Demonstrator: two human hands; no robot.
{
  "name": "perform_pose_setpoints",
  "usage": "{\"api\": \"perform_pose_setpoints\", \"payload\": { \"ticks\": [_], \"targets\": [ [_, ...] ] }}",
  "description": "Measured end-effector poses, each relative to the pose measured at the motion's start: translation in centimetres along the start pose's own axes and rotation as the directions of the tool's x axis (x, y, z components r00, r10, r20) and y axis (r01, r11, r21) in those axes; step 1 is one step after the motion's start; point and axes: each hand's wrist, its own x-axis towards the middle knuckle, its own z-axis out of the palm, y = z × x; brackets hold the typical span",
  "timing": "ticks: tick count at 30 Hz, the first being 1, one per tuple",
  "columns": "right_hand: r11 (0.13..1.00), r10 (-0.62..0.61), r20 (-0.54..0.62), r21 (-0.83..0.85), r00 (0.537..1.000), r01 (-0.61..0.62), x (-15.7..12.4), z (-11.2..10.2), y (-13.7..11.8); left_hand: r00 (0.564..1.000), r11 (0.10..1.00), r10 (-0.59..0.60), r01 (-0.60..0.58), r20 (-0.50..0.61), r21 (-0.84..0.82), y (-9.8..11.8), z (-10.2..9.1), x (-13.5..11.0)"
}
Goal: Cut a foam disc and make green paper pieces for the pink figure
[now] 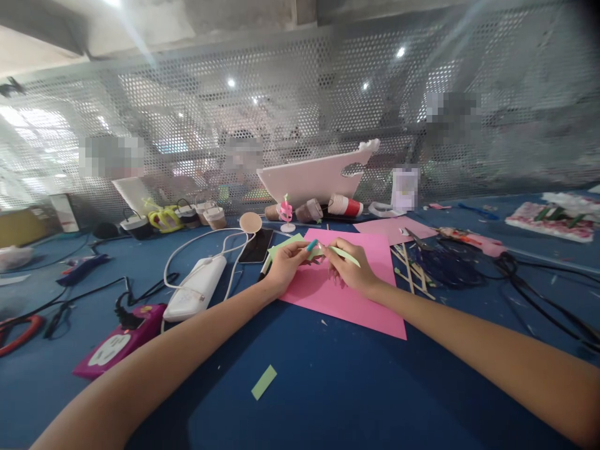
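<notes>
Over a pink paper sheet [356, 312] my left hand [285, 267] and my right hand [352, 267] come close together, fingertips nearly meeting. Both are closed on a narrow pale green paper strip [347, 255], which curves out past my right fingers. A long blue nail shows on my left thumb. Behind my left hand, more light green paper [295, 239] peeks out, partly hidden. Close to my left wrist lies a dark pen or marker [265, 267]. A small cut piece of green paper [264, 382] rests on the blue table nearer to me.
Left of the sheet are a phone [256, 247], a white power bank [197, 289] with a looped cable, and a purple power strip [122, 340]. Wooden sticks [409, 269], scissors [417, 239] and a glue gun [471, 240] lie on the right. Paper cups [344, 205] line the back.
</notes>
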Motion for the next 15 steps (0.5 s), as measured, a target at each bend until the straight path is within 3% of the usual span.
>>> {"api": "perform_pose_setpoints", "payload": {
  "ticks": [8, 15],
  "targets": [
    [1.000, 0.003, -0.039, 0.018, 0.999, -0.002, 0.00, 0.20, 0.01, 1.000, 0.999, -0.019, 0.020, -0.022, 0.050, 0.01, -0.10, 0.02],
    [0.987, 0.083, -0.039, 0.139, 0.996, -0.077, 0.14, 0.15, 0.36, 0.999, 0.992, 0.050, -0.047, -0.022, 0.118, 0.25, -0.01, -0.28]
  ]
}}
